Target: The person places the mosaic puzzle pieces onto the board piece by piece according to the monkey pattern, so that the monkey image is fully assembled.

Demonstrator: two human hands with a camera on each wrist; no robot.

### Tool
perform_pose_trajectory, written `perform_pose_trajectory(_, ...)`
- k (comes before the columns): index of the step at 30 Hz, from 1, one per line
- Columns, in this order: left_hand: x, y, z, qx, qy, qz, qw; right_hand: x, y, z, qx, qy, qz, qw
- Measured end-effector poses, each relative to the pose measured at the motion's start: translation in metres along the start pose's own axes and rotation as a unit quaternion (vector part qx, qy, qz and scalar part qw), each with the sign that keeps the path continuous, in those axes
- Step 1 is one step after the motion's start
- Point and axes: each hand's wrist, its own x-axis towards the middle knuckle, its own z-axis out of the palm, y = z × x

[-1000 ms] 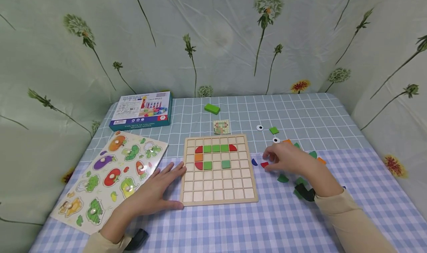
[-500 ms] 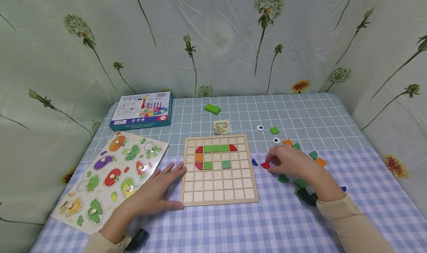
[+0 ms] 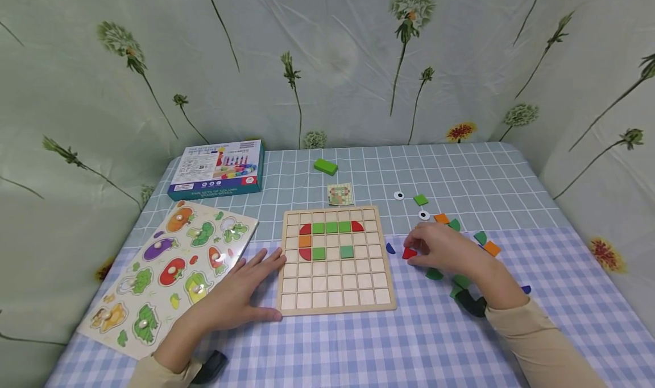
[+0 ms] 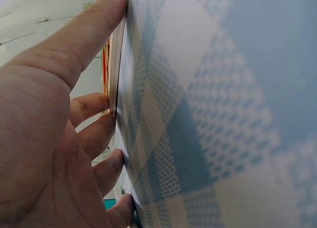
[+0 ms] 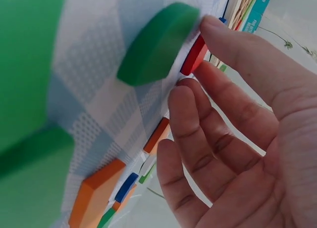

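Observation:
A wooden grid board (image 3: 338,307) lies on the tablecloth, several red, green and orange pieces set in its upper cells. My left hand (image 3: 230,297) rests at its left edge, fingers spread, thumb and fingertips touching the frame. To the board's right, my right hand (image 3: 445,248) pinches a red quarter-round piece (image 3: 409,253) by its edges between thumb and index finger. In the right wrist view that red piece (image 5: 194,55) is still down at the cloth. A green quarter-round piece (image 5: 158,45) lies close by. A small blue half-round piece (image 3: 390,248) sits between board and hand.
Loose green, orange and blue pieces surround the right hand, such as an orange square (image 3: 492,248). Two eye discs (image 3: 423,215) lie behind it. A small pattern card (image 3: 340,194) and green block (image 3: 325,166) are beyond the board. Left are a vegetable puzzle (image 3: 169,285) and a box (image 3: 217,172).
The right thumb and fingers have come in around the red piece, which has shifted very slightly to the right. My left hand has stayed in place at the board.

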Motion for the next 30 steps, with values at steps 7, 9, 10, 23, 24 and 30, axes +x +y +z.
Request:
perform_pose_trajectory(7,0.000,-0.002,0.001,0.001,0.004,0.004,1.0000,0.001,-0.001,0.002,-0.005,0.010,-0.006,0.9999)
perform_pose_trajectory(9,0.000,-0.002,0.001,0.000,0.004,0.004,1.0000,0.001,-0.001,0.002,-0.011,0.011,-0.010,0.9998)
perform_pose_trajectory(10,0.000,-0.002,0.001,0.001,0.004,0.004,1.0000,0.002,-0.001,0.003,-0.013,0.010,-0.012,0.9998)
perform_pose_trajectory(23,0.000,-0.003,0.001,0.002,0.003,0.005,1.0000,0.017,-0.019,-0.001,-0.021,0.009,-0.076,0.9969)
perform_pose_trajectory(24,0.000,-0.003,0.001,0.002,0.003,0.006,1.0000,0.020,-0.023,-0.001,-0.022,0.007,-0.084,0.9962)
perform_pose_trajectory(30,0.000,-0.003,0.001,0.001,0.001,0.007,1.0000,0.039,-0.041,0.003,-0.028,-0.017,-0.104,0.9941)
